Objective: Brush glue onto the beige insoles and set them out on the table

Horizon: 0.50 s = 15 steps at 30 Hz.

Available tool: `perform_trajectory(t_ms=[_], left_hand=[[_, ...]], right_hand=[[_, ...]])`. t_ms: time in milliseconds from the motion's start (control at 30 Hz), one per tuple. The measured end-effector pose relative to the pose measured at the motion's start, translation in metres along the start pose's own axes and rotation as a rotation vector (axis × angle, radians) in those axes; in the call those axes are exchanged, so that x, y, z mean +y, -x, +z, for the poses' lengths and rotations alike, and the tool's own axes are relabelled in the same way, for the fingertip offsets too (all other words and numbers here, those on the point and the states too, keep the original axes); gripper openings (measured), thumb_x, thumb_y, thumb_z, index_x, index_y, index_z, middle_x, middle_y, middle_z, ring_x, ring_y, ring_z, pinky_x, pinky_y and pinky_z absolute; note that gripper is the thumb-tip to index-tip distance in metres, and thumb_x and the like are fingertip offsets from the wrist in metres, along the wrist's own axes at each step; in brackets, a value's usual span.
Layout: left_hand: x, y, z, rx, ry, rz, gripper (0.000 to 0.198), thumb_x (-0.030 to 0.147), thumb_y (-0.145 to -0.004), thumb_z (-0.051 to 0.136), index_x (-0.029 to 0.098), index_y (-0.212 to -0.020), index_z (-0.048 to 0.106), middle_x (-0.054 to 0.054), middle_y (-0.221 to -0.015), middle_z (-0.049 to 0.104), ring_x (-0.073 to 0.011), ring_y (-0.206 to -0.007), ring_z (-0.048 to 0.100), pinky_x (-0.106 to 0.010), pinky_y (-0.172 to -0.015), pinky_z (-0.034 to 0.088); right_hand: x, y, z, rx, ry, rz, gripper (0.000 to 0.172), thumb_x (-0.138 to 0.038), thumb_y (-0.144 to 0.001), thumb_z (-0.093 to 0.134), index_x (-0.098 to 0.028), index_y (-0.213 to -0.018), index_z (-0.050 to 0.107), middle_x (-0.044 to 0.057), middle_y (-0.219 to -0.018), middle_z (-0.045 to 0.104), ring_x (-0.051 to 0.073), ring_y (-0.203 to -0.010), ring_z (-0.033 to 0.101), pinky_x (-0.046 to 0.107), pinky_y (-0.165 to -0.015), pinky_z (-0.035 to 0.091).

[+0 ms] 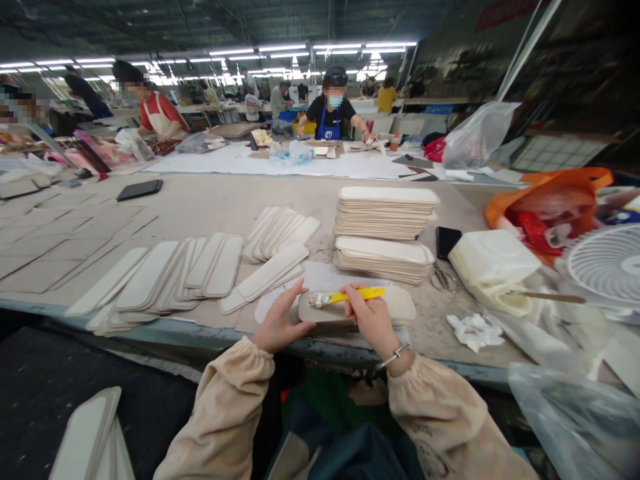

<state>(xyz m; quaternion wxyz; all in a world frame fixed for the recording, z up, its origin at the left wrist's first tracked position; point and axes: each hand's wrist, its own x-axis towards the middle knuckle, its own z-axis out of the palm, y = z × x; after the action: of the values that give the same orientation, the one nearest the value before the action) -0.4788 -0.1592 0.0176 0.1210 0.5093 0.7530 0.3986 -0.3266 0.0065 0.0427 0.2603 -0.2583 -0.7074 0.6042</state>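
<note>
My right hand [371, 316] is closed around a yellow-handled brush [345, 297], its bristles resting on the left part of a long beige board piece [400, 308] at the near table edge. My left hand [280, 321] steadies that piece's left end, fingers partly spread and thumb pressed on its edge. Both of my sleeves are beige with gathered cuffs, and a bracelet sits on my right wrist.
Fanned rows of beige pieces [165, 277] lie to the left, two neat stacks [385, 230] behind. Scissors [444, 279], a black phone [447, 241], a white glue container [493, 267], crumpled tissue [474, 331], a fan [607, 265] and an orange bag [550, 193] crowd the right. People work at far tables.
</note>
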Motion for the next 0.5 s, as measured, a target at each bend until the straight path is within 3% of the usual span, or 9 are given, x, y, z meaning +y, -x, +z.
perform_trajectory(t_ms=[333, 500], left_hand=[[0.004, -0.001, -0.002, 0.012, -0.062, 0.018, 0.089, 0.035, -0.077, 0.071, 0.021, -0.152, 0.027, -0.013, -0.135, 0.057, -0.0306, -0.129, 0.048, -0.048, -0.112, 0.034], [0.004, -0.002, -0.002, 0.007, -0.068, 0.001, 0.088, 0.037, -0.078, 0.070, 0.021, -0.152, 0.026, -0.012, -0.134, 0.058, -0.0294, -0.127, 0.049, -0.048, -0.112, 0.034]], right_hand=[[-0.005, 0.004, -0.060, 0.166, 0.261, -0.073, 0.046, -0.047, -0.090, 0.047, -0.022, -0.053, 0.057, 0.003, -0.066, 0.064, 0.018, -0.067, 0.060, 0.031, -0.077, 0.044], [-0.001, 0.009, -0.099, 0.274, 0.325, -0.053, 0.038, -0.045, -0.088, 0.048, -0.021, -0.063, 0.063, 0.002, -0.060, 0.062, 0.020, -0.062, 0.058, 0.032, -0.070, 0.044]])
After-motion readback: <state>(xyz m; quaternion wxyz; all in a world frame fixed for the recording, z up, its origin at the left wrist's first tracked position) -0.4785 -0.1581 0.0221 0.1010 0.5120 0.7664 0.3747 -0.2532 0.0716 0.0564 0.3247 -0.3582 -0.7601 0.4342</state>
